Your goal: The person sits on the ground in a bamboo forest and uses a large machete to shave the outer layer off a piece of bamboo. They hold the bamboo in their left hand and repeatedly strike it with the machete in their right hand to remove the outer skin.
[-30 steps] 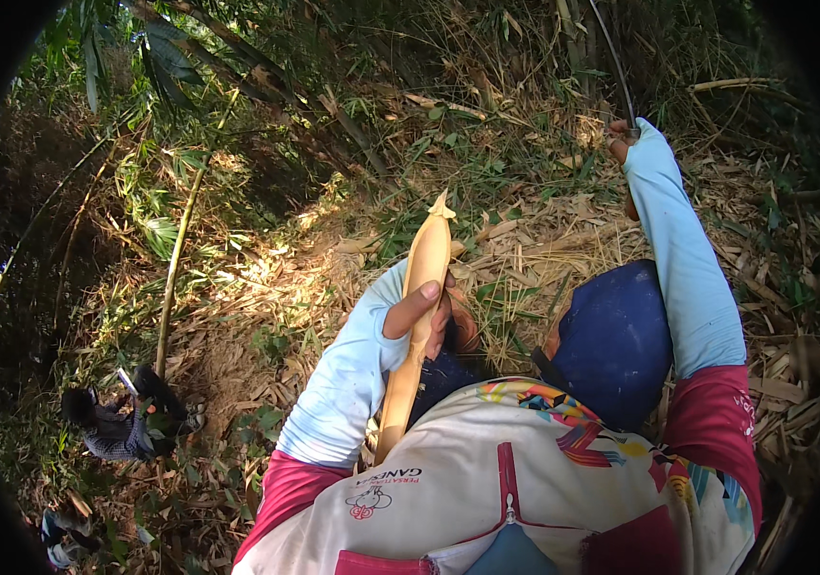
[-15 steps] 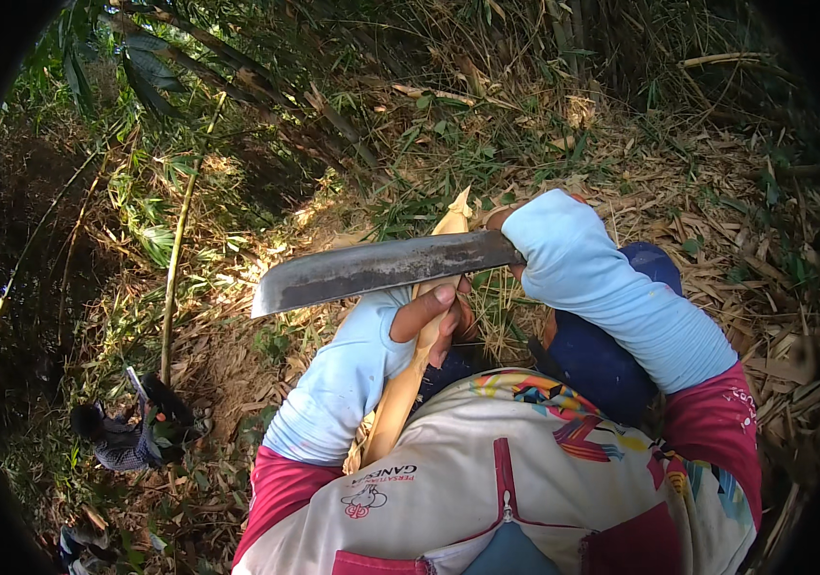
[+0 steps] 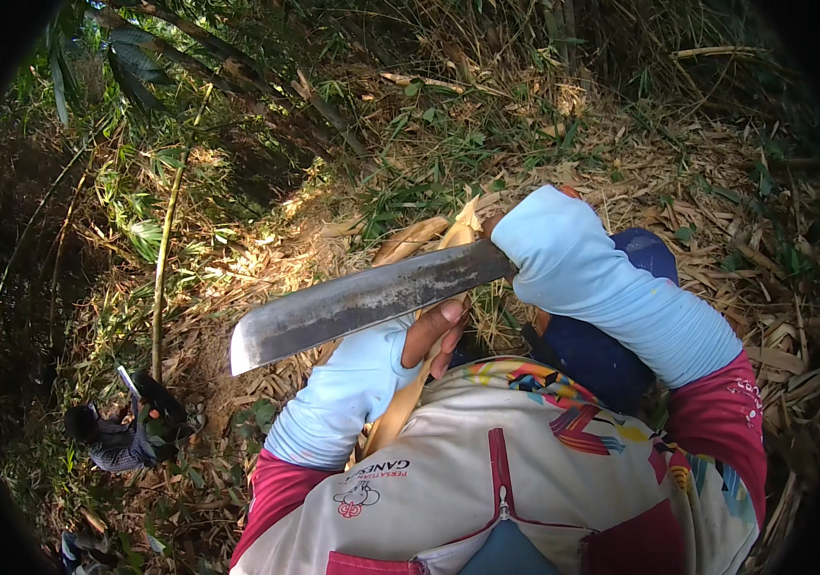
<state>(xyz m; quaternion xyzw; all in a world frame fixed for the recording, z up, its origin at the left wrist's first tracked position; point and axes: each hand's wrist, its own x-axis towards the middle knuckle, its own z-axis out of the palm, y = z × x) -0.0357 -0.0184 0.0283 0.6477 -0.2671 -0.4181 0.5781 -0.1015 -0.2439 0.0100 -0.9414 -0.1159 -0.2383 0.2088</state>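
Note:
My right hand [image 3: 494, 230], mostly hidden behind its light blue sleeve, is closed at the handle end of a machete [image 3: 362, 299]. The broad, dark blade crosses in front of me, its worn bright tip pointing left and toward me. Beneath the blade, my left hand [image 3: 432, 337] is closed around a long pale tan strip [image 3: 397, 414], which looks like dry bamboo sheath or split bamboo. The strip slants from my lap up past the blade to a ragged far end. A browner curled piece [image 3: 412, 240] shows beside that end; whether it is joined cannot be told.
Dry leaves and stalks cover the ground [image 3: 717, 259]. Bamboo stems [image 3: 172, 220] and dense undergrowth stand at the left and back. At lower left, another person [image 3: 127, 431] crouches with a long blade-like object. My knee in dark blue cloth [image 3: 602, 355] lies under my right arm.
The machete blade has swung so its tip sits lower, further left and nearer me. A brown curled piece has come into sight beside the strip's far end. My left hand still grips the strip.

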